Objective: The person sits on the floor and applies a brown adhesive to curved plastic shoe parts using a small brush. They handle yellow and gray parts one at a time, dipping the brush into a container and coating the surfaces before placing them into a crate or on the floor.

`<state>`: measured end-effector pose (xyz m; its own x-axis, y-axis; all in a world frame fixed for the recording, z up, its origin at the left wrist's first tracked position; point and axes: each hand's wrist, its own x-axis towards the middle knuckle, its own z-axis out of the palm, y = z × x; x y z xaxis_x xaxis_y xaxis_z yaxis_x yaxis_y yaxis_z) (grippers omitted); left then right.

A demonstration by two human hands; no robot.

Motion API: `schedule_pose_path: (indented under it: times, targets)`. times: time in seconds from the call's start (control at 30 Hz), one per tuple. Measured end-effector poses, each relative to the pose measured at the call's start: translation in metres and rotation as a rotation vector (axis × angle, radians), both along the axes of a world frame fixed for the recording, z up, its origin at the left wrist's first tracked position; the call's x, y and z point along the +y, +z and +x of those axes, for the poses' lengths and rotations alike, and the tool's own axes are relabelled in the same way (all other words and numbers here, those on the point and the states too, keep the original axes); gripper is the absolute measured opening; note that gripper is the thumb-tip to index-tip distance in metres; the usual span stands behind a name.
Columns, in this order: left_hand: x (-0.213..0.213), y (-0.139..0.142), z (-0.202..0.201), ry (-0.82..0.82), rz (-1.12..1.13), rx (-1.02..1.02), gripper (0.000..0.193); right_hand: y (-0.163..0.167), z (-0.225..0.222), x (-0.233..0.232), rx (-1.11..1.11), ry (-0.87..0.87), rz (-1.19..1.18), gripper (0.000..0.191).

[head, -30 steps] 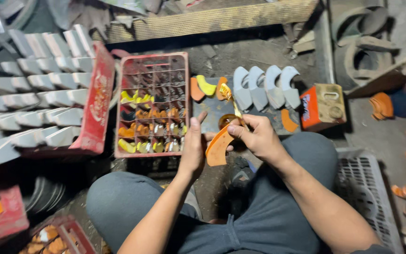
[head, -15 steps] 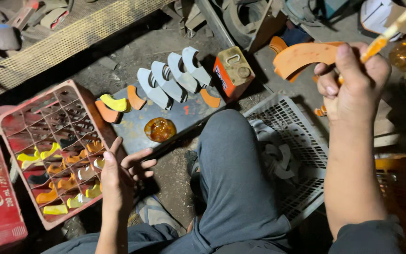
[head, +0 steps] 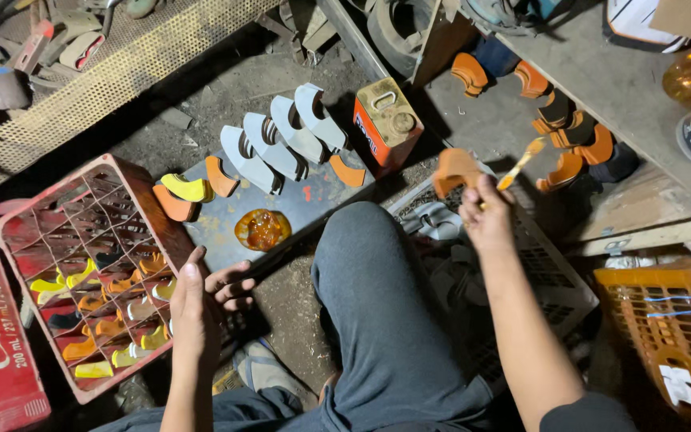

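Dirt floor (head: 281,312) of cluttered workshop below me. Red divided crate (head: 17,232) holds yellow, orange, white curved pieces in lower cells; upper cells bare. My right hand (head: 485,220) pinches orange curved piece (head: 453,170) plus brush (head: 521,162), raised above white basket (head: 553,276). Left hand (head: 201,300) spread, empty, beside crate.

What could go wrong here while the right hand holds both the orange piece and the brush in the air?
1. The right hand grips an orange curved piece together with a wet brush; the piece could slip, or the brush might drip on the grey trouser leg.
2. The amber puddle lies open on the board, close to the left hand; a finger or a knee could smear it.
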<state>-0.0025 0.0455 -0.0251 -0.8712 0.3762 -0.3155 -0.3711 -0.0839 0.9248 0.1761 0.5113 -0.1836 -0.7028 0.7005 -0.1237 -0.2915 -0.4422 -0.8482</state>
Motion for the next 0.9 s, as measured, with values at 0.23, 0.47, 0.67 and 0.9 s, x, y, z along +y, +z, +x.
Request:
schedule_pose_path:
  times: [0.23,0.47,0.67,0.9]
  targets:
    - [0.012,-0.003,-0.007,0.004,-0.044,0.024,0.07,-0.01,-0.008,0.0,-0.235,0.07,0.041,0.017]
    - [0.021,-0.001,-0.009,-0.004,0.036,0.054,0.06,0.025,-0.02,-0.012,-0.518,-0.027,0.373,0.031]
    - [0.034,0.049,0.007,0.001,-0.336,0.841,0.066,0.198,-0.063,-0.077,-0.136,0.213,0.412,0.014]
    - [0.044,0.106,0.03,0.184,-0.546,1.359,0.097,0.27,-0.145,-0.201,-0.006,0.659,0.782,0.015]
